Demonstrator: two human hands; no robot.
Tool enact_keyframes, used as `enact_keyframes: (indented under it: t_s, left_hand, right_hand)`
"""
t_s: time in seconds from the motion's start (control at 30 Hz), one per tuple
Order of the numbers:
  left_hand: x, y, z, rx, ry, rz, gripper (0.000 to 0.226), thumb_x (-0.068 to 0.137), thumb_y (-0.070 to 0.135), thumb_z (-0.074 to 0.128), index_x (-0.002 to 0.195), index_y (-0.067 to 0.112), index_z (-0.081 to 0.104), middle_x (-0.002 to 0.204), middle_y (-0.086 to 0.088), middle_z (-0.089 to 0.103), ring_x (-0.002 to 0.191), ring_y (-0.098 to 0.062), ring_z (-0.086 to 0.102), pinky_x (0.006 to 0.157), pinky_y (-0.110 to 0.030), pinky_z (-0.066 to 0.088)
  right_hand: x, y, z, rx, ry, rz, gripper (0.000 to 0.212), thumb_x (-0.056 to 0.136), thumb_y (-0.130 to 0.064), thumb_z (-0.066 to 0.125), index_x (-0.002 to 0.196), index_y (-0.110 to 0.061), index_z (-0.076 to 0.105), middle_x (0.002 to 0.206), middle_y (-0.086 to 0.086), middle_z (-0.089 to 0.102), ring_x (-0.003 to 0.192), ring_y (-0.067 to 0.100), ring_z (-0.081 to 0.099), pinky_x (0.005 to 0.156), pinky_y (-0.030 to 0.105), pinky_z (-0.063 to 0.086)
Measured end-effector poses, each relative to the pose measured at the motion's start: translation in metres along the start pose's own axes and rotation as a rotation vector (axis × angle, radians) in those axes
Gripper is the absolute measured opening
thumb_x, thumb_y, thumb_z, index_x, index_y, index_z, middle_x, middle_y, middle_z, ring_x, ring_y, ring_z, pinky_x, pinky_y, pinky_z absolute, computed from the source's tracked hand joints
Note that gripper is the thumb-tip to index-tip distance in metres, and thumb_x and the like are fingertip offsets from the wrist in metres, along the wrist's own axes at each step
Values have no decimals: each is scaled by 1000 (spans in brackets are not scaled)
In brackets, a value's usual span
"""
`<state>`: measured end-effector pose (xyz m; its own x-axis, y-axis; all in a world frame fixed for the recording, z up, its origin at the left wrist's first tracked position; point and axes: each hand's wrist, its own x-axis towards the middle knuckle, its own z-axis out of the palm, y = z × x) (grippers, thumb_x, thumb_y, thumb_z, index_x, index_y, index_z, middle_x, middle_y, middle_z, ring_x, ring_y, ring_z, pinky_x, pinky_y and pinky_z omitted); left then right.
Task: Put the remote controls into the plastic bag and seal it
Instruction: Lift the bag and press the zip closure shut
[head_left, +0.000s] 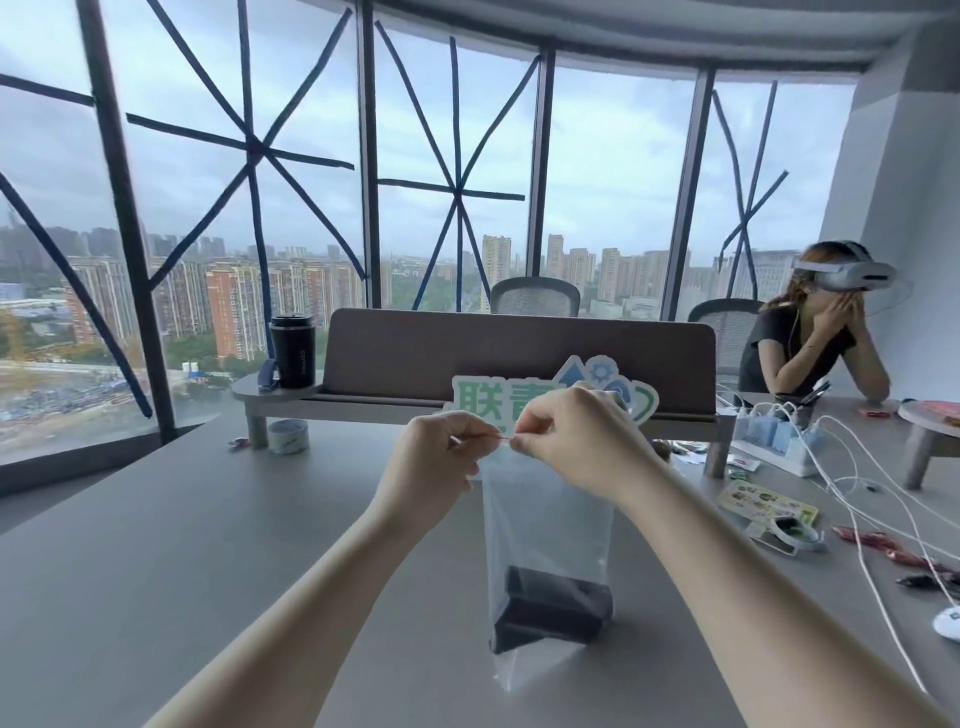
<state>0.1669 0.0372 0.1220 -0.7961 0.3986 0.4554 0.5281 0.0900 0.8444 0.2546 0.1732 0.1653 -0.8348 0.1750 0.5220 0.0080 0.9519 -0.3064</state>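
Note:
A clear plastic bag hangs upright over the grey table, its bottom corner touching the tabletop. Dark remote controls lie inside at the bottom of the bag. My left hand and my right hand each pinch the bag's top edge, where a thin red seal strip runs between the fingertips. Both hands are held close together in mid-air. The bag's mouth is mostly hidden behind my fingers.
A brown desk divider on a raised shelf stands behind the bag, with a black cup on its left end and a green-lettered sign. A tape roll sits below. White cables, chargers and packets clutter the right. A person wearing a headset sits far right.

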Motion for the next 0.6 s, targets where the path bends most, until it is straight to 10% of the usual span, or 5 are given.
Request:
enact_keyframes:
  t_s: [0.23,0.47,0.6]
  left_hand:
    - [5,8,0,58,24,24,10,81,20,66,72,17,69,66,2,63,51,-8,58,46,-28,48]
    - [10,21,-2,130,9,101,10,83,17,65,76,12,69,54,6,56,40,0,49,42,-13,38]
    - [12,26,-4,142,-7,106,11,83,17,64,74,14,69,52,8,55,41,-2,50,45,-20,43]
  right_hand:
    - [7,-3,-11,5,14,19,14,79,-36,73,75,-23,75,67,-10,68,78,15,64,78,38,54]
    - [11,-10,-32,40,-76,35,12,82,-30,72,77,-20,78,59,-12,61,56,-8,54,45,6,36]
    - [14,-12,-37,97,-138,38,12,83,-25,73,77,-15,78,55,-11,59,52,-3,52,52,11,41]
